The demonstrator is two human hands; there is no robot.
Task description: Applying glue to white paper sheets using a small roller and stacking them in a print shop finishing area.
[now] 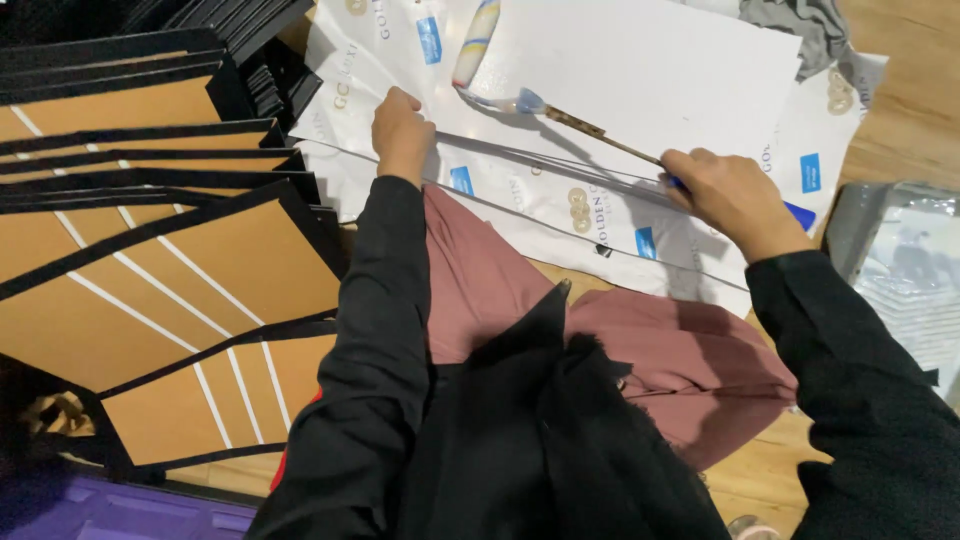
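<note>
A: Surface?
B: Wooden table (905, 125); tan-and-black flat boards (150, 290) stacked at left.
A: Hands?
B: Left hand (401, 133) presses white sheets (640, 70); right hand (728, 195) grips glue brush (560, 110) across them.

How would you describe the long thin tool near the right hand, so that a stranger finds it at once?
Start from the pile of white glossy sheets spread across the wooden table. On top of them lies a brush, running diagonally from the upper middle down to the right hand. It alone is slender: a thin brownish stem with a pale striped roller at its far end.
</note>
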